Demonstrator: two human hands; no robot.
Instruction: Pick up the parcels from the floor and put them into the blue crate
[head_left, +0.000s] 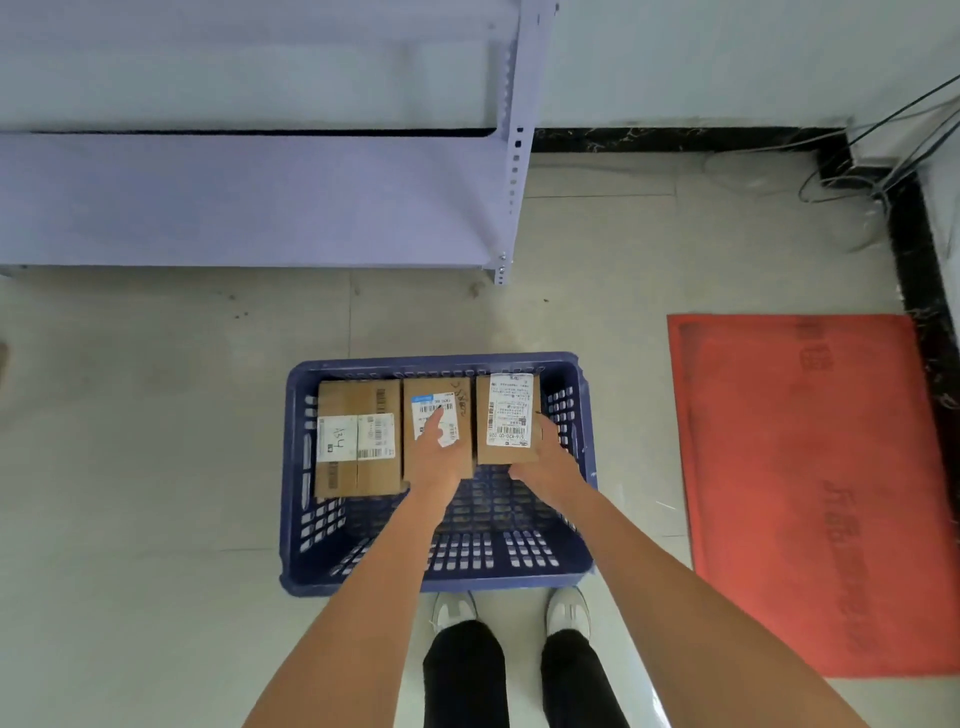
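Note:
The blue crate (306, 525) stands on the floor in front of my feet. Three cardboard parcels lie side by side along its far wall. The left parcel (358, 441) is the widest and carries two white labels. My left hand (435, 457) lies flat on top of the middle parcel (437, 395), its fingers stretched over the label. My right hand (545, 457) grips the near right corner of the right parcel (506, 415), thumb at its near edge and fingers along its right side. The crate's near half holds nothing.
A pale metal shelf rack (260, 197) stands beyond the crate at the left, its corner post (511, 208) near the middle. A red mat (810, 493) lies on the floor at the right. Cables (857, 176) run along the far right wall corner.

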